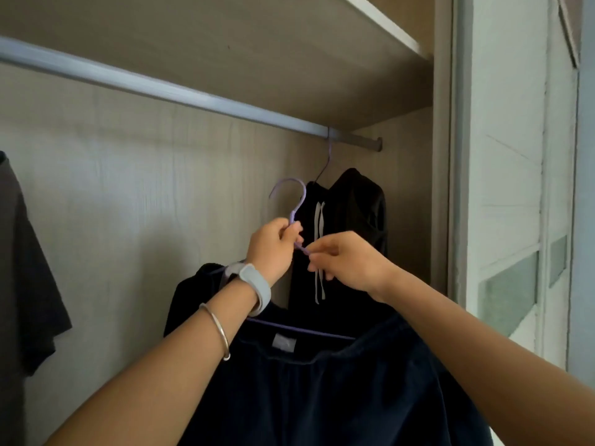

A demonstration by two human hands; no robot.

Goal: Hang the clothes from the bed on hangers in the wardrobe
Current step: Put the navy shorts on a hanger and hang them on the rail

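**A:** What has the left hand (273, 249) got?
**B:** Its fingers are curled tight round the neck of a purple hanger (293, 215), just under the hook, at the centre of the frame.
**A:** And the right hand (351, 262)?
**B:** Thumb and fingertips pinch the hanger's sloping arm right beside that neck, so the two hands nearly meet.
**A:** Where's the clothing?
**B:** A dark navy garment (322, 387) is draped over the hanger's bottom bar. It fills the lower middle of the frame, with a small grey label at its top edge.
**A:** Is the hook on the rail (161, 88)?
**B:** No, it sits below the rail, apart from it. The rail slants from upper left to centre right under a shelf (322, 43).
**A:** Anything hanging there?
**B:** A second hanger (329, 156) near the rail's right end carries a black garment with pale drawstrings (354, 214), just behind the hands. A grey T-shirt (29, 268) shows at the left edge.
**A:** And further out?
**B:** A pale watch band (257, 284) and a thin bangle (219, 329) on the left forearm, and a sliding door (515, 204) at the right
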